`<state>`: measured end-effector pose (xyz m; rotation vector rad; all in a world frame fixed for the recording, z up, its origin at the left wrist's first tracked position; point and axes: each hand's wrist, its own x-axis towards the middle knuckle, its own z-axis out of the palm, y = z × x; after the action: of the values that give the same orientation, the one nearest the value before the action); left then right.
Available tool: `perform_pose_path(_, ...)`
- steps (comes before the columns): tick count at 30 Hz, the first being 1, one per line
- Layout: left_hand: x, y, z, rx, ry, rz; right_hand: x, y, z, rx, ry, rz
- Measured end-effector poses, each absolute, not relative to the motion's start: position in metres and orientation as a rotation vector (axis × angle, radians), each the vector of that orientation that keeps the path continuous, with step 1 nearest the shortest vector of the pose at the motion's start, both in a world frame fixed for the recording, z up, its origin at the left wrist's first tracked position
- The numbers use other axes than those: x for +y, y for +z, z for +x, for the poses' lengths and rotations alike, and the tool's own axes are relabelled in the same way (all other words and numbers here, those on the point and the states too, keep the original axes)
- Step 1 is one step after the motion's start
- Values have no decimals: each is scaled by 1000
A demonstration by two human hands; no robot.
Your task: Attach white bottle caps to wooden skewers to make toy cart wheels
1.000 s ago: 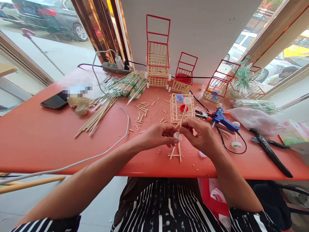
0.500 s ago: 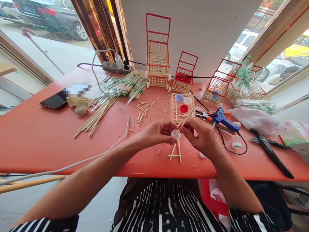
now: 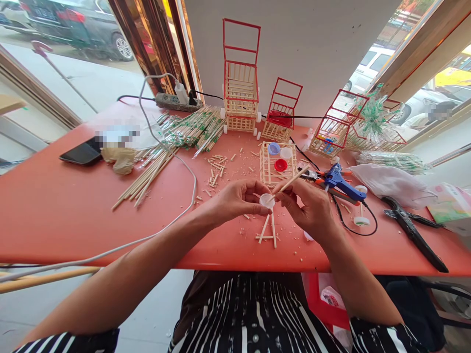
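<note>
My left hand (image 3: 245, 200) grips a white round cap (image 3: 267, 200) between thumb and fingers. In my right hand (image 3: 303, 198) is a wooden stick (image 3: 293, 179), tilted, its lower end inside the cap. Just below the hands, several short sticks (image 3: 273, 229) lie on the red table (image 3: 154, 245). Beyond them stands a small stick crate (image 3: 268, 174) with a blue cap (image 3: 273, 148), a white cap (image 3: 286, 153) and a red cap (image 3: 280, 165) on it.
A blue glue gun (image 3: 342, 185) and pliers (image 3: 311, 174) lie right, with black cutters (image 3: 408, 230) farther out. Stick carts (image 3: 241, 93) with red handles stand behind. Bundled sticks (image 3: 154, 171), a phone (image 3: 83, 151) and a white cable (image 3: 193, 181) are left.
The stick in my right hand has tilted lower toward the right. The cap in my left hand has shifted slightly up and left.
</note>
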<state>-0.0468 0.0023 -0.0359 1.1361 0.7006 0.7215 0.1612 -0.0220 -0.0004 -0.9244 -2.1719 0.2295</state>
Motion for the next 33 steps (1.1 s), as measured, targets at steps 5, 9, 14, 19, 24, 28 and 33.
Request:
perform_pose_path(5, 2, -34, -48, 706, 715, 1155, -22, -2, 161, -2155, 203, -937)
perform_pose_path(9, 0, -33, -46, 710, 751, 1153, -23, -3, 162, -2135, 214, -975)
perform_pose_path(14, 2, -38, -44, 732, 781, 1234, -23, -2, 162, -2138, 233, -956)
perform_pose_path(19, 1, -42, -45, 736, 814, 1336, -22, 1, 161, -2189, 297, -906)
perform_pose_path(24, 0, -41, -45, 726, 834, 1359, -24, 1, 162, -2189, 299, -891)
perform_pose_path(28, 2, -43, -45, 691, 860, 1305, -23, -1, 163, -2189, 259, -893)
perform_pose_path(33, 4, -43, -44, 676, 854, 1234, -23, -3, 162, -2194, 244, -868)
